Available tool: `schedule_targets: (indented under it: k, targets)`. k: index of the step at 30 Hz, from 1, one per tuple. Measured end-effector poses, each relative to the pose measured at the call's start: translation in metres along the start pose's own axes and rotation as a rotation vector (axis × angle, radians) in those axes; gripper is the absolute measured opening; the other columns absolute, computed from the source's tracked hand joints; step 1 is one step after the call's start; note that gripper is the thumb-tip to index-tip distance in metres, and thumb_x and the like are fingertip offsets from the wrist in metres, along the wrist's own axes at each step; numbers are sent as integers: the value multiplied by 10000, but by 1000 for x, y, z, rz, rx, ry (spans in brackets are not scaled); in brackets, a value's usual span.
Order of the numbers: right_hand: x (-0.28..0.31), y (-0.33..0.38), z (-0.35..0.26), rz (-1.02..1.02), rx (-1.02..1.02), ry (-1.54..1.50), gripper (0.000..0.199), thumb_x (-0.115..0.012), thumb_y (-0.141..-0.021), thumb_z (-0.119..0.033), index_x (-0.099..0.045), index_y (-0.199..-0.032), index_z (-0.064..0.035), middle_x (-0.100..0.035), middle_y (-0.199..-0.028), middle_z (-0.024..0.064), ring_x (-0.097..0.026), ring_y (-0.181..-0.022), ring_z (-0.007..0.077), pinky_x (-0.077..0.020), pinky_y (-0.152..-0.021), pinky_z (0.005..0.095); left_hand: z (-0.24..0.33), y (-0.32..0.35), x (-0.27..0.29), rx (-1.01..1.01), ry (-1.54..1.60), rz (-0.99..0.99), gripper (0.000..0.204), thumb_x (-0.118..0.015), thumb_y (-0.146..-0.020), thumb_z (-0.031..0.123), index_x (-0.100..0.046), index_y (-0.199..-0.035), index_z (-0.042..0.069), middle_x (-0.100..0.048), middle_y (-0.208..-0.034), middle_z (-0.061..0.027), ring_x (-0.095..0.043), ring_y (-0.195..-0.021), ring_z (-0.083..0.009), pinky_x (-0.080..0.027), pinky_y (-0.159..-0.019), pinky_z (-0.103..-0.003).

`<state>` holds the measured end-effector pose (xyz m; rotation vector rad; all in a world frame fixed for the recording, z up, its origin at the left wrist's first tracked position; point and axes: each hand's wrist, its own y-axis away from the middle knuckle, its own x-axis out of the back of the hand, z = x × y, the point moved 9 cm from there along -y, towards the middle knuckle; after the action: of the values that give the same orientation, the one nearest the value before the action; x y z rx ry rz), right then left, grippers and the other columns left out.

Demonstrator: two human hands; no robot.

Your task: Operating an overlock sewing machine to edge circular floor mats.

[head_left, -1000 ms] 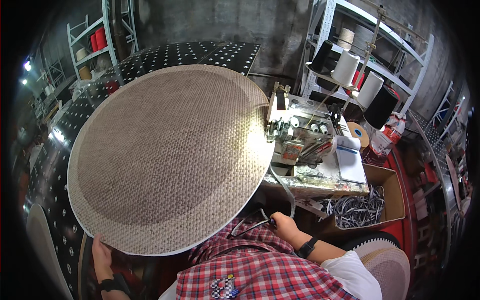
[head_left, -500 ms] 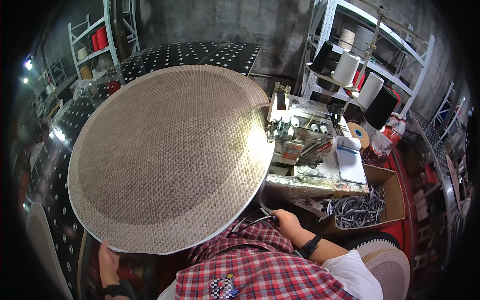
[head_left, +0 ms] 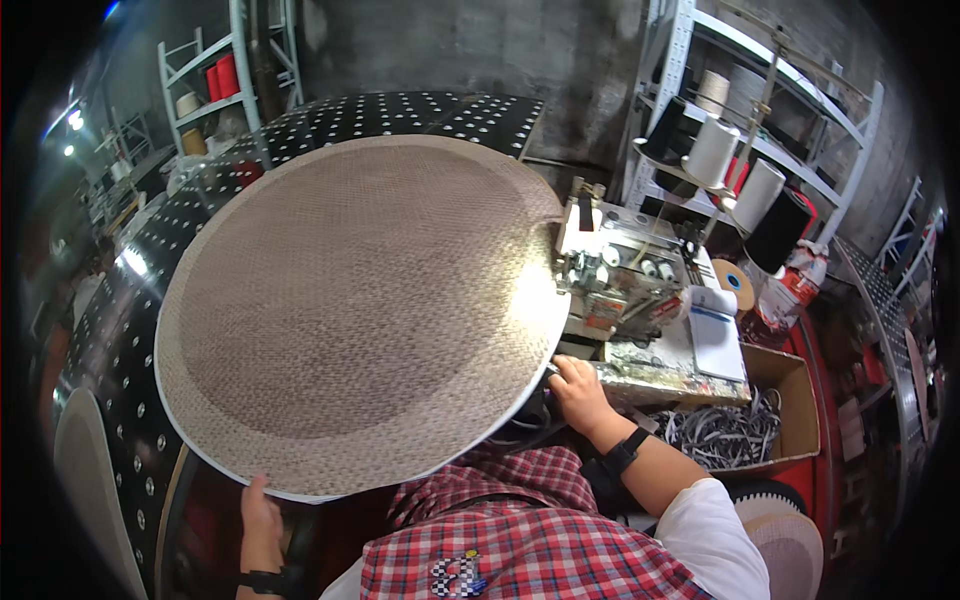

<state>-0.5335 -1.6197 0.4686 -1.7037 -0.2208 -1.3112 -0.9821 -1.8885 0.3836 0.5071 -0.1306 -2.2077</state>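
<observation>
A large round woven rug [head_left: 350, 300], brown with a lighter outer band and a white edge, lies flat on a black dotted table [head_left: 120, 330]. My left hand [head_left: 262, 520] grips its near edge at the lower left. My right hand [head_left: 580, 392], with a black wristband, holds the rug's right edge close to a sewing machine [head_left: 625, 275] that stands at the rug's right rim.
Thread cones [head_left: 745, 170] in white and black stand on a metal shelf behind the machine. A cardboard box [head_left: 770, 420] of grey trimmings sits at the right. Another round rug [head_left: 790, 545] lies at lower right. A shelf [head_left: 215, 90] with red cones is at far left.
The rug has turned slightly, and my right hand has moved up along its right edge toward the sewing machine. My left hand has shifted right along the near edge.
</observation>
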Motion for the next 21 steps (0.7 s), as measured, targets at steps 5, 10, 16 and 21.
schedule_targets:
  k: [5,10,16,21]
  targets:
    - [-4,-30,-2,227,146,-173,304,-480,-659,-46,-547,-952,-4,-536,-1031,130,-481,-1000,284,-366,-884,393,-29,37,-15,107,-188,14,250,-531,-763,230,-535,-850,-4,-558,-710,-81,-543,-661,-196,-443,-597,-325]
    - [-17,-26,-9,61,71,-201,314,-550,-652,-101,-563,-957,-28,-558,-999,145,-519,-936,319,-392,-817,409,-35,56,-53,80,-332,-370,317,-489,-809,303,-589,-806,3,-587,-736,-60,-540,-667,-188,-431,-653,-314]
    - [-35,20,-12,-214,-91,-124,253,-584,-604,-65,-502,-839,-13,-520,-769,170,-506,-748,352,-392,-653,403,9,-8,5,-15,274,70,351,-485,-804,239,-509,-1021,-35,-559,-990,-110,-529,-906,-208,-380,-832,-323]
    - [-18,47,-27,-200,-182,-340,149,-560,-682,-66,-527,-807,7,-511,-686,158,-482,-633,314,-393,-589,370,16,-23,7,-27,12,39,363,-489,-813,254,-506,-1029,-37,-558,-986,-101,-530,-881,-192,-395,-803,-328]
